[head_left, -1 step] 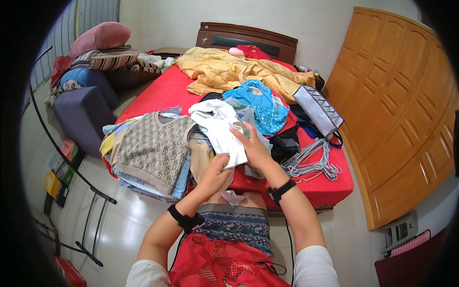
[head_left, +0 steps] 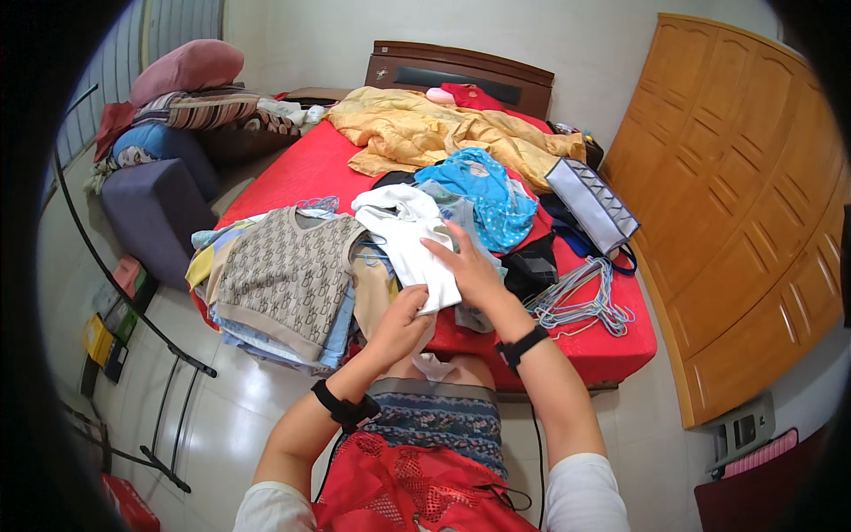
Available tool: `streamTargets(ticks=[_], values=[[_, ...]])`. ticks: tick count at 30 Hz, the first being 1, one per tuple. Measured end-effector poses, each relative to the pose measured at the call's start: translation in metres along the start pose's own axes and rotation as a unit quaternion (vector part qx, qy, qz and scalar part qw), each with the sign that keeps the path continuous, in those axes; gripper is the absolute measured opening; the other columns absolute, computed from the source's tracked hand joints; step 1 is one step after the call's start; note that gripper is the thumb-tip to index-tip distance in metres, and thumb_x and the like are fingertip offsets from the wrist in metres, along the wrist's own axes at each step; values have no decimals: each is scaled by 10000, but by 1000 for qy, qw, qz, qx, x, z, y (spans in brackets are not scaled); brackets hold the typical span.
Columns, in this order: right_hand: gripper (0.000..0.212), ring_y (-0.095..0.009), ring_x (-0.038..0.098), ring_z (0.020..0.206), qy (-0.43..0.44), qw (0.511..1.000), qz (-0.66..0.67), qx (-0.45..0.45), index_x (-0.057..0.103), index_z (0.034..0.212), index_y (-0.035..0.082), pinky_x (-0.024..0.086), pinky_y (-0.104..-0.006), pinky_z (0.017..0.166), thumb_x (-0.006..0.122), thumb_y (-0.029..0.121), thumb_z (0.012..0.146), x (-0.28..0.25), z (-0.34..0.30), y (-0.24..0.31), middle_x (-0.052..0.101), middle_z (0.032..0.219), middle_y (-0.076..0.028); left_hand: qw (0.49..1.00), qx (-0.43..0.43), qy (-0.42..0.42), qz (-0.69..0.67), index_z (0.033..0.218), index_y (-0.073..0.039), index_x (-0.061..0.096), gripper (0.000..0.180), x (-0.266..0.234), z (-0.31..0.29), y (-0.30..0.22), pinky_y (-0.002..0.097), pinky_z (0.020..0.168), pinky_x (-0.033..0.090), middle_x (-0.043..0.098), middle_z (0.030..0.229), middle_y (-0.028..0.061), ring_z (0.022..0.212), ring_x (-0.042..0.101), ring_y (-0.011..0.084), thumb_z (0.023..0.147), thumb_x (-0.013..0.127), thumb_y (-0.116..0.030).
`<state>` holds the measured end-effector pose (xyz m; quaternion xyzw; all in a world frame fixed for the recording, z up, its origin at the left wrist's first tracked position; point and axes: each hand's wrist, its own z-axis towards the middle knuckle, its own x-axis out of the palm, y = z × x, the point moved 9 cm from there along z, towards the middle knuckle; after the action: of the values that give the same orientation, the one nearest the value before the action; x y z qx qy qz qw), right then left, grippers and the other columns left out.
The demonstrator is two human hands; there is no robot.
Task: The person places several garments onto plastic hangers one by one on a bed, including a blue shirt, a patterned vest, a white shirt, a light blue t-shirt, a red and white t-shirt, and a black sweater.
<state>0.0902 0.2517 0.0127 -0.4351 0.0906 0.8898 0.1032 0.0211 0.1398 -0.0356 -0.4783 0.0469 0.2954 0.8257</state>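
A white garment point(head_left: 403, 235), long and partly folded, stretches from the pile on the bed toward me. My left hand point(head_left: 401, 330) pinches its near end between thumb and fingers. On the right edge of the same cloth is my right hand point(head_left: 474, 277), thumb laid over the fabric and index finger stretched along the side; its other fingers are mostly hidden. To the left, a beige patterned knit vest point(head_left: 285, 279) lies flat on a stack of clothes. Beyond the white garment rests a rumpled blue garment point(head_left: 483, 199) with pale dots.
Wire hangers point(head_left: 585, 301) lie heaped at the right corner of the red-covered bed point(head_left: 275, 182), below a grey-white storage box point(head_left: 592, 204). A yellow quilt point(head_left: 399, 124) is bunched farther back. At left stands a black metal rack point(head_left: 133, 306); a wooden wardrobe point(head_left: 727, 177) lines the right.
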Motion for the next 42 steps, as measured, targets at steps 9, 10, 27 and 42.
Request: streamTargets(ticks=[9, 10, 27, 42], values=[[82, -290, 647, 789, -42, 973, -224, 20, 654, 806, 111, 534, -415, 634, 578, 139, 793, -25, 36, -32, 554, 1247, -125, 994, -42, 84, -56, 1167, 28, 524, 330, -8, -2, -2, 333, 1017, 352, 492, 1292, 170, 1212, 462, 282, 853, 573, -61], [85, -286, 639, 765, -49, 964, -257, 43, 653, 792, 107, 523, -406, 610, 575, 141, 790, -37, 34, -38, 570, 1202, -129, 994, -42, 85, -56, 1167, 28, 524, 330, -8, 0, -4, 333, 1017, 352, 492, 1292, 170, 1212, 462, 282, 853, 573, -61], [110, -316, 634, 762, -158, 935, -195, 250, 682, 847, 101, 507, -446, 663, 595, 162, 819, -196, -107, -98, 584, 931, -78, 994, -54, -45, 80, 924, -1, 632, 161, -92, 9, -31, 284, 695, 484, 648, 799, 56, 762, 616, 156, 813, 521, 28], [755, -379, 560, 1127, 170, 977, 53, 115, 432, 1383, 319, 534, -447, 820, 693, 121, 703, -3, -84, 22, 295, 1490, -109, 991, -72, -7, -116, 958, 1, 616, 134, -85, -18, -32, 249, 752, 446, 613, 890, 24, 827, 555, 103, 844, 575, -56]])
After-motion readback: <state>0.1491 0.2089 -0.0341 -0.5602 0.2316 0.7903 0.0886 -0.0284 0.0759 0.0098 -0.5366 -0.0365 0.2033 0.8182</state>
